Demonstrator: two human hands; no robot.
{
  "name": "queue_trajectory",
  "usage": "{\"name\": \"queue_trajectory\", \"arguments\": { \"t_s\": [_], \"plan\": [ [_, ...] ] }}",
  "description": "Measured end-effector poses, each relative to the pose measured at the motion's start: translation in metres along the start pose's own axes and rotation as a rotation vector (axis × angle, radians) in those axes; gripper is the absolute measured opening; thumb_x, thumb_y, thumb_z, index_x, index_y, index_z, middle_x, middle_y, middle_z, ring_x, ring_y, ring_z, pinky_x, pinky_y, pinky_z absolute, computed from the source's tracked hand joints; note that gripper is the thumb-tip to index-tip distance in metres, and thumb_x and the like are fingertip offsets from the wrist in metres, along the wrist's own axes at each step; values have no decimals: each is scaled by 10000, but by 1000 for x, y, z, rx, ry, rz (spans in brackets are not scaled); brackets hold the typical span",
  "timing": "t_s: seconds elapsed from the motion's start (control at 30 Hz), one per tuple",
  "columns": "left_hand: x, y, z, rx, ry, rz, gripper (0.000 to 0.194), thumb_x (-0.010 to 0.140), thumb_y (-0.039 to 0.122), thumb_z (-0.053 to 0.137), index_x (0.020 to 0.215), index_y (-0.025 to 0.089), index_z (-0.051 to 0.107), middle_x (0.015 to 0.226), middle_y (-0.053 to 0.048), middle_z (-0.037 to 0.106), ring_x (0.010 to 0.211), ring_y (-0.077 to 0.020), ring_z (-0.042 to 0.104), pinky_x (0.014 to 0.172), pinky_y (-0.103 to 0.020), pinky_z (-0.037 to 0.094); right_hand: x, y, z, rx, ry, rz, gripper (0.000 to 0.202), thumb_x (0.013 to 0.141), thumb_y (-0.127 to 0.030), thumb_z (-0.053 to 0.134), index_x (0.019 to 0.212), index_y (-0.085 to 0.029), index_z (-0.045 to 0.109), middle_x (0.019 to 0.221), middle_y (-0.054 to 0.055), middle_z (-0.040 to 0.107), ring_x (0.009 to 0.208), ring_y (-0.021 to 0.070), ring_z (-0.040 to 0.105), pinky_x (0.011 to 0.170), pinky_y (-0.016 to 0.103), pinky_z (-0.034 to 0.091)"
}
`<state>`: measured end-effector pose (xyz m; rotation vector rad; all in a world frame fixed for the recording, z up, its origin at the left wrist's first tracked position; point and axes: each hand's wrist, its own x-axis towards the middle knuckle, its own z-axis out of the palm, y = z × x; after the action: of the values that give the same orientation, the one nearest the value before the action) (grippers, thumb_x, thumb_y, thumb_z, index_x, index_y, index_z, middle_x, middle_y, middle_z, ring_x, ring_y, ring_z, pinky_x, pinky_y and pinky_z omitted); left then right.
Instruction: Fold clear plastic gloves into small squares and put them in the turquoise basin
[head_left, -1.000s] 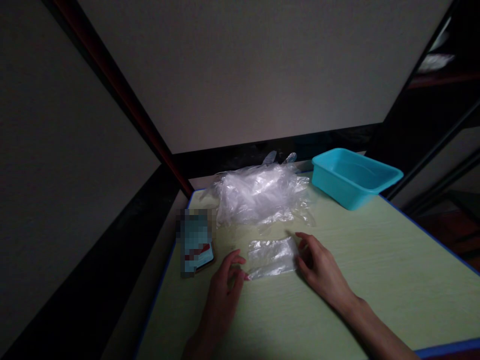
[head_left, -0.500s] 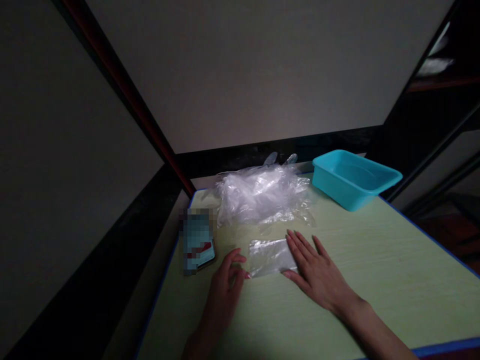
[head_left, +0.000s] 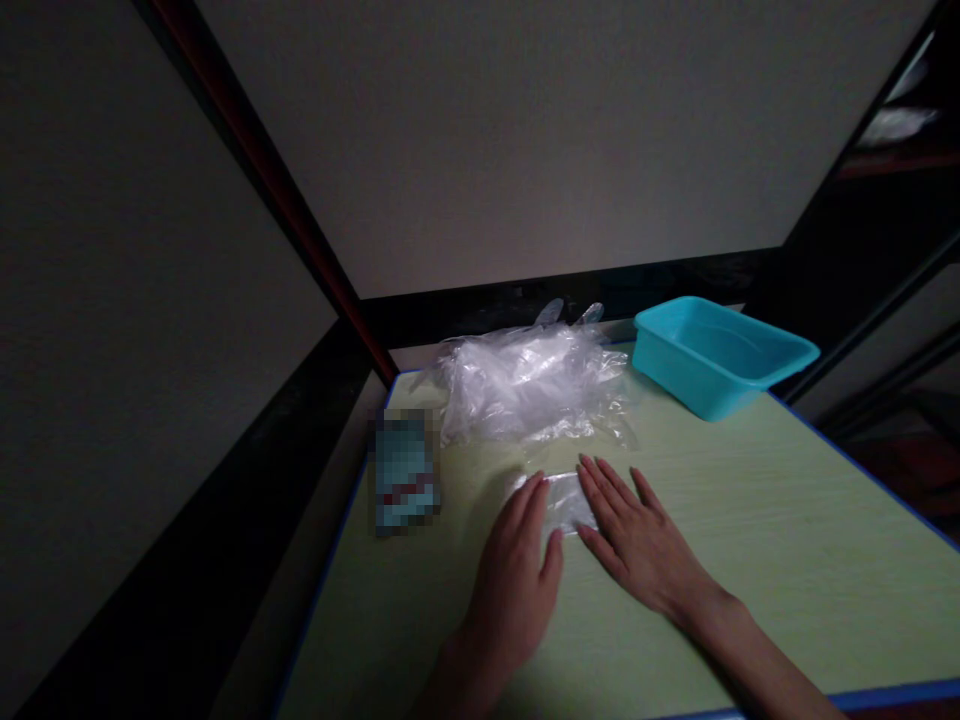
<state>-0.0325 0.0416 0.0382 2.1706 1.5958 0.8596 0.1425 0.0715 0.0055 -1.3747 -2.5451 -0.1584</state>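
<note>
A flat piece of clear plastic [head_left: 567,503] lies on the pale green table [head_left: 787,560]. Over its left part is my left hand [head_left: 517,570], thumb apart from the fingers, nothing seen gripped. My right hand [head_left: 637,540] rests flat on its right end with the fingers spread. Just beyond both hands sits a crumpled heap of thin clear plastic [head_left: 532,385], with glove-like finger shapes sticking up at its back.
A blue plastic basin [head_left: 720,360] stands at the back right of the table. On the left edge lies a pixelated, phone-like object [head_left: 406,475]. Pale panels [head_left: 525,150] rise behind the table, and a dark shelf is at the far right.
My left hand has moved right, from beside the flat plastic's left edge onto its left part. My right hand stays on the right end. The view has shifted slightly.
</note>
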Motion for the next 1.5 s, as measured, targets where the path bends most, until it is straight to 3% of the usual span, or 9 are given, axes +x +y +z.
{"name": "queue_trajectory", "arguments": {
  "t_s": [0.1, 0.2, 0.5, 0.7, 0.97, 1.13, 1.3, 1.5],
  "plan": [
    [10, 24, 18, 109, -205, 162, 554, 872, 325, 338, 1350, 101, 168, 1418, -112, 179, 1291, -228, 169, 1029, -391, 266, -1, 1, 2, -10, -1, -15, 540, 858, -294, 329, 1357, -131, 203, 1396, 104, 244, 1279, 242, 198, 989, 496, 224],
    [16, 28, 32, 195, -276, 184, 670, 860, 460, 318, 1347, 34, 141, 1419, -150, 122, 1301, -241, 83, 1045, -398, 227, -2, 2, 5, -20, 6, -24, 560, 823, -235, 364, 1356, -153, 213, 1396, 93, 255, 1280, 242, 195, 984, 490, 237],
    [9, 6, 38, 394, -205, 177, 818, 786, 640, 276, 1333, 37, 204, 1408, -155, 176, 1301, -257, 77, 1054, -405, 179, -1, 2, 8, -6, 20, -4, 492, 865, -294, 315, 1327, -126, 289, 1386, 114, 273, 1272, 242, 220, 991, 489, 208],
    [7, -9, 32, 472, -111, 128, 758, 807, 600, 298, 1297, 23, 281, 1373, -191, 257, 1288, -274, 153, 1019, -435, 247, -1, 1, 4, -2, 13, -6, 505, 873, -310, 315, 1331, -100, 274, 1389, 120, 251, 1275, 245, 212, 999, 486, 199],
    [2, -30, 17, 500, -126, 98, 671, 826, 498, 373, 1306, 42, 257, 1380, -184, 247, 1289, -266, 158, 1022, -462, 219, 1, 0, -1, 58, 0, 17, 513, 879, -332, 305, 1343, -120, 249, 1387, 112, 261, 1276, 236, 210, 1003, 492, 200],
    [1, -32, 12, 469, -153, 130, 740, 776, 525, 446, 1323, 76, 228, 1392, -176, 219, 1291, -268, 145, 1022, -476, 198, 0, 10, -3, 272, 6, 61, 506, 863, -239, 303, 1356, -181, 203, 1335, 79, 386, 1245, 200, 294, 999, 472, 239],
    [1, -35, 3, 462, -171, 132, 757, 754, 474, 519, 1331, 100, 203, 1404, -174, 178, 1293, -279, 125, 1015, -499, 185, -2, 18, -4, 489, 53, 116, 518, 791, -150, 323, 1306, -166, 267, 1266, 104, 455, 1167, 203, 404, 996, 479, 250],
    [1, -58, -8, 452, -32, 76, 569, 802, 293, 499, 1296, 131, 268, 1380, -184, 250, 1280, -296, 167, 984, -521, 237, -19, 5, -19, 642, 31, 123, 485, 790, -125, 338, 1266, -198, 283, 1129, 86, 530, 1075, 205, 473, 936, 453, 363]
  ]
}}
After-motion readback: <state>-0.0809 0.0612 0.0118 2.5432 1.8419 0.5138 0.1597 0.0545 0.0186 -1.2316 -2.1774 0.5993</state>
